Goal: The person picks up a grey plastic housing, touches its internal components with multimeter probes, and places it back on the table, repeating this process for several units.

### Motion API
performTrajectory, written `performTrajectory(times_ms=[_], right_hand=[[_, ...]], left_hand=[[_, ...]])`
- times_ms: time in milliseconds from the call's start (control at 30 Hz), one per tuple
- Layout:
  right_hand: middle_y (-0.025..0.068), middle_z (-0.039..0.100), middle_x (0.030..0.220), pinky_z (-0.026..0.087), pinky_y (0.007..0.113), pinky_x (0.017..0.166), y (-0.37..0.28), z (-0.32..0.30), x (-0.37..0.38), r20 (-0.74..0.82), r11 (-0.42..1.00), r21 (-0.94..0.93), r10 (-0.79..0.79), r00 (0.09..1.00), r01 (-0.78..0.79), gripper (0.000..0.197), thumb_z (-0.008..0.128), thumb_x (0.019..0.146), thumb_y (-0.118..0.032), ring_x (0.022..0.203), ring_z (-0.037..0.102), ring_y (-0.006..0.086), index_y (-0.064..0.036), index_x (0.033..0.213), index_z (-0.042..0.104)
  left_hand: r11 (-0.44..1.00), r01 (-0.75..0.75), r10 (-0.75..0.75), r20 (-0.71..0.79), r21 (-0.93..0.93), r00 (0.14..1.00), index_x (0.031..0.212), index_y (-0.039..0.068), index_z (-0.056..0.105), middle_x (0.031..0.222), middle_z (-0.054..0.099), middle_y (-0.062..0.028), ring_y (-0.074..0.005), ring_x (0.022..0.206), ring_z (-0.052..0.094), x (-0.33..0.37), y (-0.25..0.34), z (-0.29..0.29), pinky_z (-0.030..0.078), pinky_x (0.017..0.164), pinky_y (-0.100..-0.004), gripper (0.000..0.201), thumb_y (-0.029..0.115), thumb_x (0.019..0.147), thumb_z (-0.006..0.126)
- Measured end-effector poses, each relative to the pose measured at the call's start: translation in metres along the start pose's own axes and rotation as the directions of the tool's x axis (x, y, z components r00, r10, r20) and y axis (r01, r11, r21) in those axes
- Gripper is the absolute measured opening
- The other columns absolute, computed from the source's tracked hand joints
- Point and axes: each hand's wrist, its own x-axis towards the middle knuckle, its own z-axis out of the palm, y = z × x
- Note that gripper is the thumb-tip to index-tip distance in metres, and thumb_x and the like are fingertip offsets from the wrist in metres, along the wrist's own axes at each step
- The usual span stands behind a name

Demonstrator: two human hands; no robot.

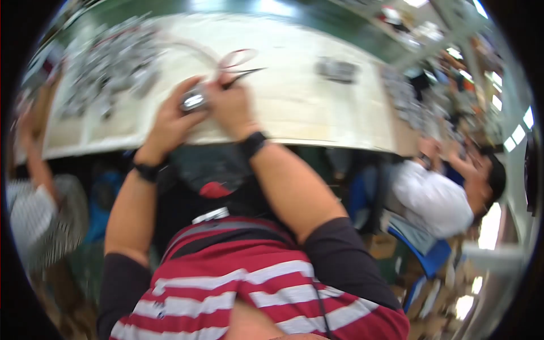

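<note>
Both my hands are together over the near part of the pale table, slightly left of the middle. My left hand [173, 117] curls its fingers and thumb round a small, rounded, shiny grey piece [194, 101]. Right against that piece, my right hand [231, 107] is closed, its fingertips partly hidden. A dark, slim, pointed tool [247, 75] juts from the right hand toward the far right; its kind is too blurred to tell. A thin red loop [238, 57], perhaps cord or a handle, rises beside it.
A heap of grey pieces [116, 71] covers the left of the pale table [306, 107]. A smaller grey cluster [338, 70] lies right of my hands, and more pieces [401, 93] lie past its right end. People sit at left [34, 209] and right [433, 192].
</note>
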Motion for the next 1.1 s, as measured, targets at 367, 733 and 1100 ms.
performTrajectory(times_ms=[367,733,1100], right_hand=[[0.0226,0.070,0.082,0.054,0.044,0.072,-0.008,-0.016,-0.009,-0.130,0.994,0.049,-0.090,0.987,0.097,0.016,0.068,0.088,-0.014,0.081,0.069,0.0397,0.0011,0.091,0.065],[0.0078,0.066,0.075,0.051,0.037,0.065,-0.001,-0.048,-0.011,-0.066,0.999,0.021,0.028,0.997,-0.026,0.038,0.049,0.108,-0.030,0.066,0.063,0.0196,-0.0046,0.086,0.065],[0.0086,0.069,0.081,0.054,0.028,0.057,-0.016,-0.019,-0.012,0.010,0.882,0.437,0.193,0.981,-0.177,0.015,0.069,0.098,-0.014,0.064,0.064,0.0153,-0.0004,0.097,0.065]], left_hand=[[0.923,-0.165,0.185,-0.026,0.348,0.982,0.149,0.004,0.046,0.131,0.057,-0.0135,-0.0228,0.123,0.057,0.004,0.000,0.034,0.046,0.105,-0.0326,0.069,-0.006,0.084,0.068],[0.979,-0.123,0.043,-0.428,-0.161,0.903,0.149,0.008,0.036,0.135,0.050,-0.0088,-0.0182,0.113,0.058,-0.040,0.033,-0.010,0.053,0.093,-0.0325,0.076,-0.006,0.086,0.075],[0.881,0.342,0.048,-0.781,0.327,0.622,0.131,-0.002,0.054,0.116,0.064,-0.0139,-0.0179,0.105,0.063,-0.112,0.004,-0.280,0.055,0.086,-0.0295,0.062,0.005,0.078,0.086]])
